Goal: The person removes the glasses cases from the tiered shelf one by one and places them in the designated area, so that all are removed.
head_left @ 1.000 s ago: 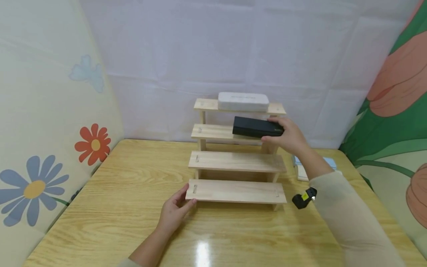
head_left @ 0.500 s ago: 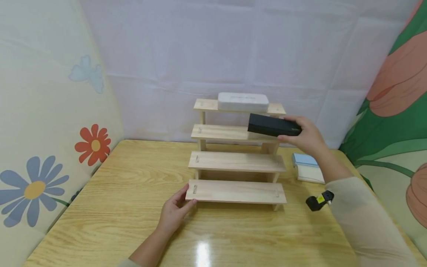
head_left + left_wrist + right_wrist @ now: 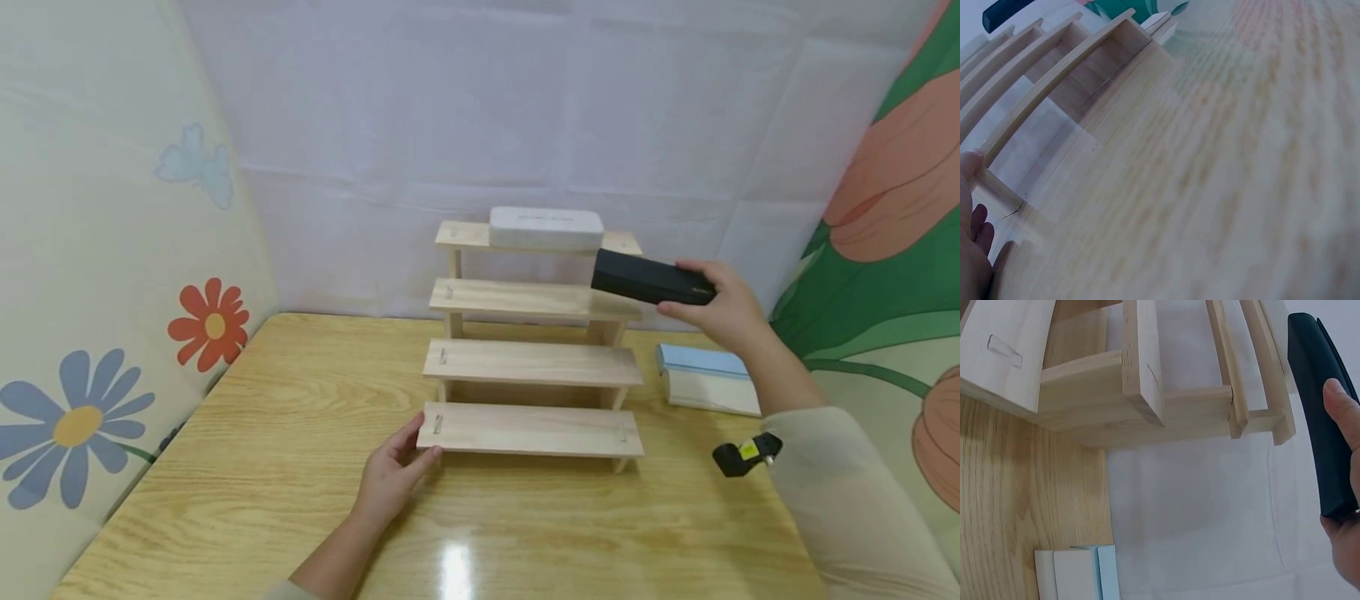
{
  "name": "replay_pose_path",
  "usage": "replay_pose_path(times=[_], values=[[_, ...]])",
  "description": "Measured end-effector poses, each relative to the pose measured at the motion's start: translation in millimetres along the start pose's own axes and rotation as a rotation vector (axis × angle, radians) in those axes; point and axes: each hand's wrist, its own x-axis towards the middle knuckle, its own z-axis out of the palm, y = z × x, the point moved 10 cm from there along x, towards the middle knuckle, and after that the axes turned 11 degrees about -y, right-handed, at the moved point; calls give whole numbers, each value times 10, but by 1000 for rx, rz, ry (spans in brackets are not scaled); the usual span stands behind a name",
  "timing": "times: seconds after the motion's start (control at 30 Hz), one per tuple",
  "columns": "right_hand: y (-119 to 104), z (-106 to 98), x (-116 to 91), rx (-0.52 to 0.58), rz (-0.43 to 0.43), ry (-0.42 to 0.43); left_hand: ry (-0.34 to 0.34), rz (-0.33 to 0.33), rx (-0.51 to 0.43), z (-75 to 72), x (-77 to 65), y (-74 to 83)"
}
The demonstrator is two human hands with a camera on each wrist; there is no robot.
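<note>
A stepped wooden display shelf (image 3: 532, 363) with several tiers stands on the table. My left hand (image 3: 390, 479) grips the left end of its lowest board, thumb at the front corner; in the left wrist view the fingers (image 3: 982, 228) lie below the board. My right hand (image 3: 723, 304) holds a black glasses case (image 3: 652, 278) by its right end, thumb on one side and fingers on the other. The case is tilted and overlaps the right end of the second-highest tier in the head view. In the right wrist view the case (image 3: 1319, 419) appears beside the upper boards.
On the top tier lies a white oblong case (image 3: 546, 227). Light blue (image 3: 701, 360) and cream (image 3: 712, 392) cases lie side by side on the table (image 3: 247, 467), right of the shelf. A white cloth (image 3: 390, 108) hangs behind, with flower-patterned cloths at both sides.
My right hand has moved right with the black case, from in front of the second-highest tier to its right end. The blue and cream cases are more exposed. My left hand stays put.
</note>
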Motion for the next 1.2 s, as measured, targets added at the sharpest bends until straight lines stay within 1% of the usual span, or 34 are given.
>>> replay_pose_path(times=[0.17,0.33,0.5,0.8,1.03,1.2], values=[[126,-68,-51,5,26,10,-7,4,-3,1,1,-1],[247,-120,-111,-31,57,11,-5,6,-6,-1,12,-7],[357,-184,-182,-53,83,30,-7,6,10,0,23,-10],[558,-274,-338,-100,92,76,-7,18,-23,-2,14,7],[799,-237,-469,-66,146,57,-5,43,-20,4,12,19],[906,-204,-541,-68,148,54,0,42,-19,2,13,10]])
